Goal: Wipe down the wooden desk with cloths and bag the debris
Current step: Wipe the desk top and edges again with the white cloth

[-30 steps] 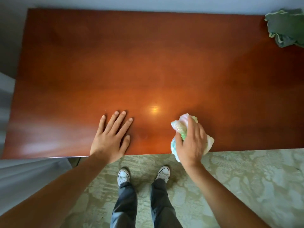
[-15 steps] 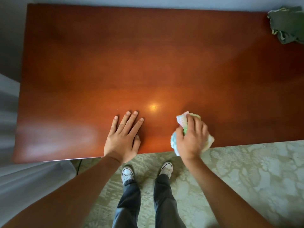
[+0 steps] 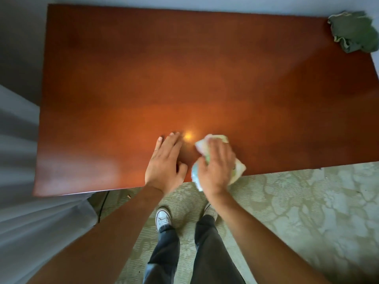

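Head view: both arms reach forward. Left hand (image 3: 164, 163) lies flat, fingers straight, on the wooden desk (image 3: 205, 78) near its front edge. Just beside it, right hand (image 3: 215, 167) presses the pale cloth (image 3: 239, 168), fingers blurred. A green cloth (image 3: 352, 30) sits at the far right corner.

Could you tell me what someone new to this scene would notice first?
Two hands work at the near edge of the wooden desk: the left hand lies flat, and beside it the right hand presses a pale crumpled cloth. A green cloth sits bunched in the far right corner.
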